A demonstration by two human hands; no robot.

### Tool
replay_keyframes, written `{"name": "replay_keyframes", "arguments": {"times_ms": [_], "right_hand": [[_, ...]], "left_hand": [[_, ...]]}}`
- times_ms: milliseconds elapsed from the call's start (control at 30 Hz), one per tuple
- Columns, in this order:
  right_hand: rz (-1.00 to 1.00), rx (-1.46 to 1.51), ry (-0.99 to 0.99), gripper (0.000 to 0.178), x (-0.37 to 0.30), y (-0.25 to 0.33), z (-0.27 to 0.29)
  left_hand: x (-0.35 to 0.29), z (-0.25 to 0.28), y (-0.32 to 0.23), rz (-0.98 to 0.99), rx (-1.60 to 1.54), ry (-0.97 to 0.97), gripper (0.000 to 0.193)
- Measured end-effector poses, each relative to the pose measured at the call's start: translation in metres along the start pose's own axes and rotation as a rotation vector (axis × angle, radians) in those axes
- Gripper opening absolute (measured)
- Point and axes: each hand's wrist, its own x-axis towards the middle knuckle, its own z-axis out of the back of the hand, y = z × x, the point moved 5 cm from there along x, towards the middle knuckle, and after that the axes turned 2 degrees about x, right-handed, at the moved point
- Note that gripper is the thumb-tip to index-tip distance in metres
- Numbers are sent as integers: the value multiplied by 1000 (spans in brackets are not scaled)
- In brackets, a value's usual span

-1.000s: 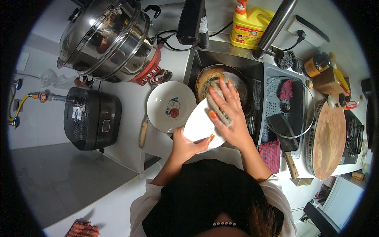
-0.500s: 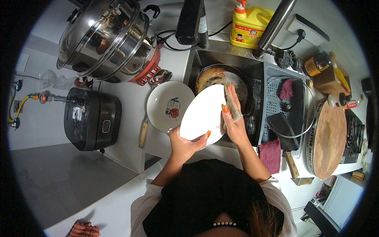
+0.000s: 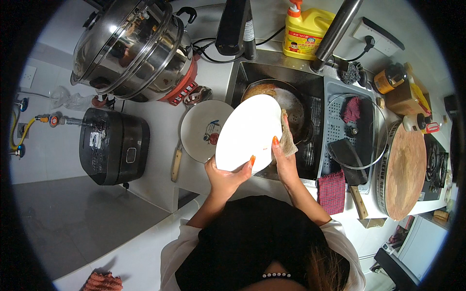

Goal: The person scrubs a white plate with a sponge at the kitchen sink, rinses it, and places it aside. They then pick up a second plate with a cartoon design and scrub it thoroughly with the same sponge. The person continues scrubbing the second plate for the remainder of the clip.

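Observation:
Between my hands a white plate [image 3: 245, 131] is held tilted over the near left side of the sink [image 3: 238, 77]. My left hand [image 3: 225, 177] grips its lower left edge, thumb lying on the face. At the right edge my right hand [image 3: 286, 165] has its thumb on the face, with a greyish-brown dishcloth [image 3: 289, 143] pressed against the rim. Most of the right fingers are hidden behind the plate and cloth. A second white plate with a printed flower [image 3: 201, 128] rests on the counter to the left. A dark wok [image 3: 294, 114] holding soapy-looking water and a brown scrubbing brush sits in the sink.
Left of the sink stand a steel steamer [image 3: 136, 48], a black rice cooker [image 3: 114, 145] and a wooden-handled utensil [image 3: 176, 165]. On the right are a grey drain basket [image 3: 335, 89], a glass lid, a cleaver [image 3: 349, 160] and a round chopping board [image 3: 405, 169]. A yellow detergent jug [image 3: 308, 31] stands behind.
The plate has shifted slightly left and up and turned more upright. My right fingers and the cloth have slid down its right edge, with the fingers now mostly behind it.

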Motion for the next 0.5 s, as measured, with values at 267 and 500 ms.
{"name": "replay_keyframes", "arguments": {"times_ms": [267, 500], "right_hand": [[30, 44, -58, 62, 1, 3, 10], [170, -143, 19, 55, 12, 17, 28]], "left_hand": [[0, -1, 10, 72, -108, 81, 33], [3, -6, 15, 257, -195, 207, 34]]}}
